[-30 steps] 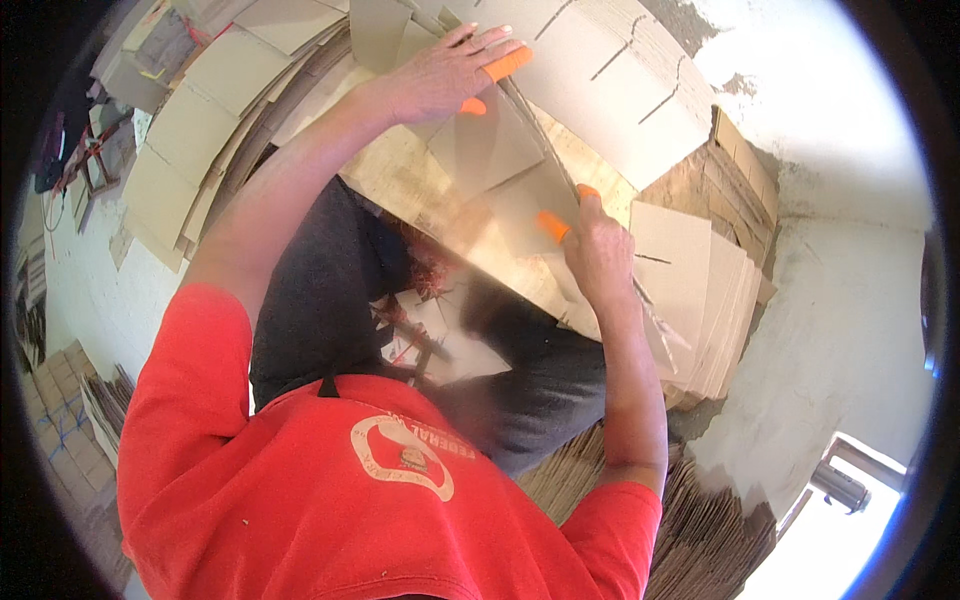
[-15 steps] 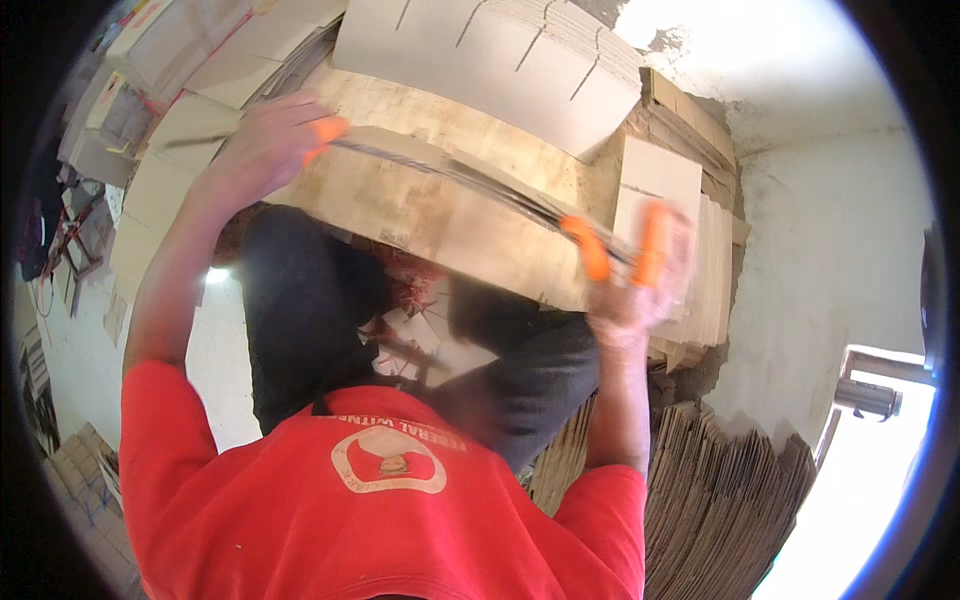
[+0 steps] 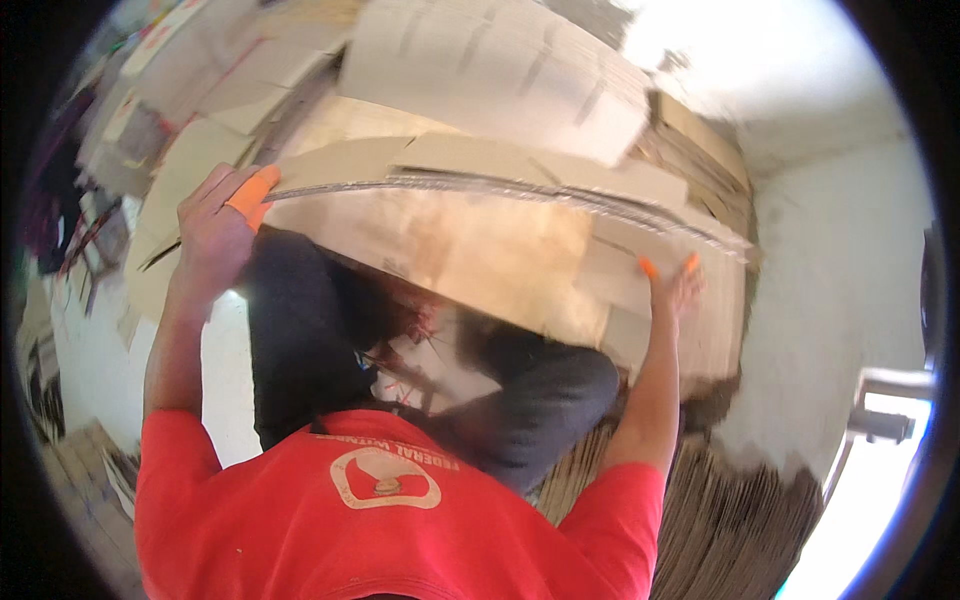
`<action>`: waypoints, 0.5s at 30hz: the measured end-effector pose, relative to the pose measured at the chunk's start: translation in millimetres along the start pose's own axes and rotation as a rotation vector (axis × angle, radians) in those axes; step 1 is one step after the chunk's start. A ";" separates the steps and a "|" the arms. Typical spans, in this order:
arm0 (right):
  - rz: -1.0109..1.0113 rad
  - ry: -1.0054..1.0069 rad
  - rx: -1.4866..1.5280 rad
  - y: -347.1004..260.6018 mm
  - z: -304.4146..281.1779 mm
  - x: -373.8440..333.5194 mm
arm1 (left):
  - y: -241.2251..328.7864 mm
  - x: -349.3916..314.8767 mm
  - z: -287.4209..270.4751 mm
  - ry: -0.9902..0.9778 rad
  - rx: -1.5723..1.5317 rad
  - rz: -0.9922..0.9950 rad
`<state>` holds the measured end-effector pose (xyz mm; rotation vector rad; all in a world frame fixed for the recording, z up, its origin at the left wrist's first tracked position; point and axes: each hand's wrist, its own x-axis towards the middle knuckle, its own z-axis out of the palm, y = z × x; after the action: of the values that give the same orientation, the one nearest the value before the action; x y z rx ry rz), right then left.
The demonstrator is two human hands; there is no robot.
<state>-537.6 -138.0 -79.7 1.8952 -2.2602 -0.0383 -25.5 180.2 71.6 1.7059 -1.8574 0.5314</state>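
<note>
A long, flat brown cardboard sheet (image 3: 450, 152) with slit flaps stands raised across the wooden board (image 3: 480, 240) in front of me, its corrugated edge toward me. My left hand (image 3: 218, 215) is closed around the sheet's left end, an orange band on one finger. A thin dark strip (image 3: 160, 255) sticks out left of that hand; I cannot tell what it is. My right hand (image 3: 678, 288) is just below the sheet's right part, fingers apart and orange covers on two of them. It appears to hold nothing, though motion blurs it.
A stack of slotted pale cardboard sheets (image 3: 490, 70) stands at the far side of the board. More cardboard (image 3: 690, 325) lies at the right, beside the wall (image 3: 830, 240). A dense row of cardboard (image 3: 740, 510) is at the lower right. My knees (image 3: 300, 320) are under the board's near edge.
The cardboard sheet has swung, its right end now reaching farther right and away. My left hand has come left and nearer. My right hand has shifted right and lower, off the sheet's edge.
</note>
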 end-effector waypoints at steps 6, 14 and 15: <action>0.252 -0.028 -0.223 44.7 16.3 -1.0 | -45.0 -23.8 -36.4 0.302 0.443 -0.020; 0.078 0.345 0.145 139.5 8.3 8.1 | -181.4 -106.1 11.1 0.025 0.926 -0.255; 0.081 0.346 0.212 138.1 1.8 8.9 | -177.5 -107.9 23.1 -0.108 0.887 -0.364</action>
<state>-673.7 -121.8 -60.7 1.7376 -2.1655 0.5188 151.2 228.7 -29.0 2.5975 -1.3795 1.2422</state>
